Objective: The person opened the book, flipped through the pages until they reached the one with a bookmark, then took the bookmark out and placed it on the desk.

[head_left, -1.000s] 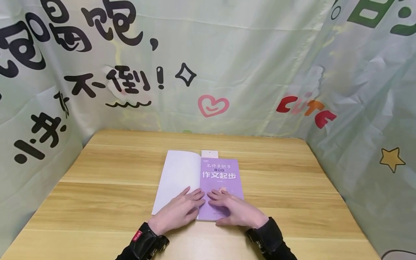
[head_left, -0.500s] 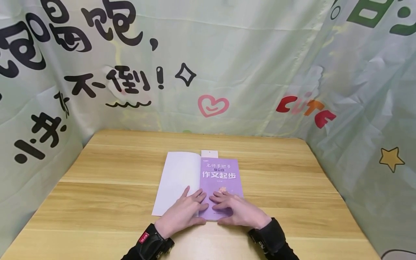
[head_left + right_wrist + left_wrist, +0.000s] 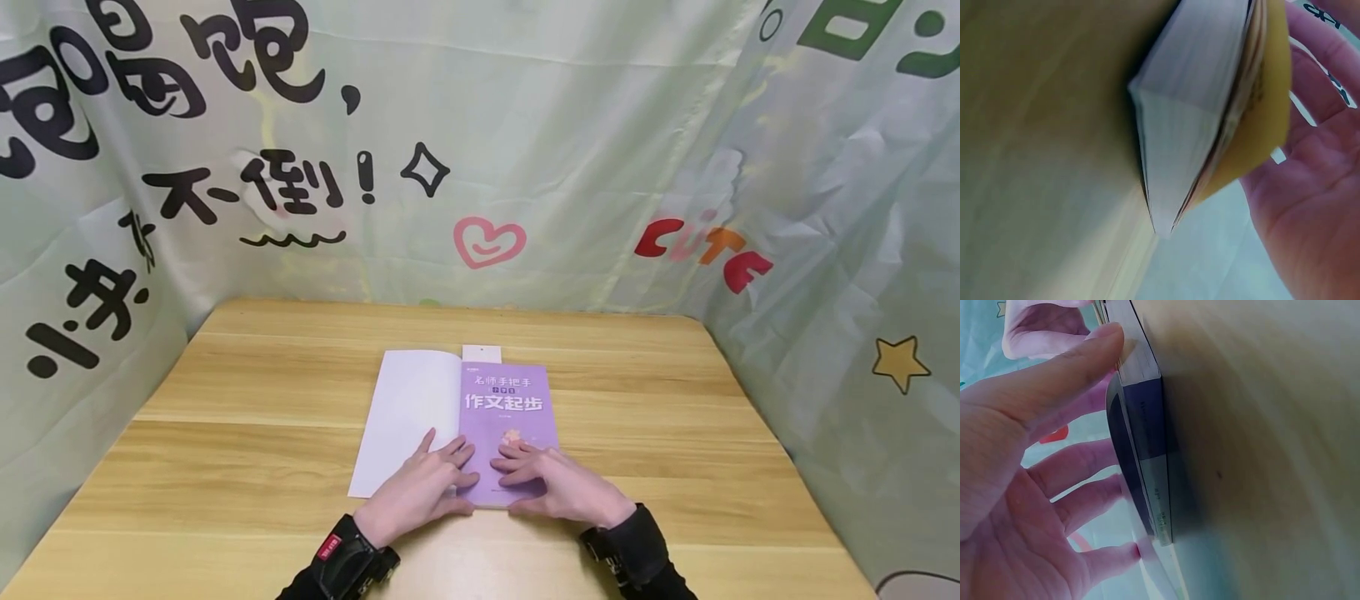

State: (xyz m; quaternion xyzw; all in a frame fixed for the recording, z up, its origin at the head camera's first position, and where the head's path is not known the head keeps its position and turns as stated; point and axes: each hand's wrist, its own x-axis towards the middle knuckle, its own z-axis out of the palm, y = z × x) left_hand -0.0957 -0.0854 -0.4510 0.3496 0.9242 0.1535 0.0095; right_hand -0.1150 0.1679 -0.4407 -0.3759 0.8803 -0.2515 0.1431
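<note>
Basically, the paperback point(image 3: 467, 425) lies open at its purple title page point(image 3: 506, 421) on the wooden table point(image 3: 240, 467); left hand point(image 3: 420, 485) and right hand point(image 3: 576, 487) rest on it, fingers loose, clasping nothing. Probably light, bendy, slightly slick; grab spine point(image 3: 1150, 425) and fore-edge point(image 3: 1175, 144), not single leaves.

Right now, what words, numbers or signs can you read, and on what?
"名师手把手": book
"小学生": book, small
"作文起步": book
"不倒!": curtain
"CUTE": curtain
Signs: heart, sparkle, star: curtain
Too small or blurred: the book's fine print, spine lettering, red tag on the left wristband
Curtain's other characters: too stylised or cut off to read surely
Numbers: none readable
</note>
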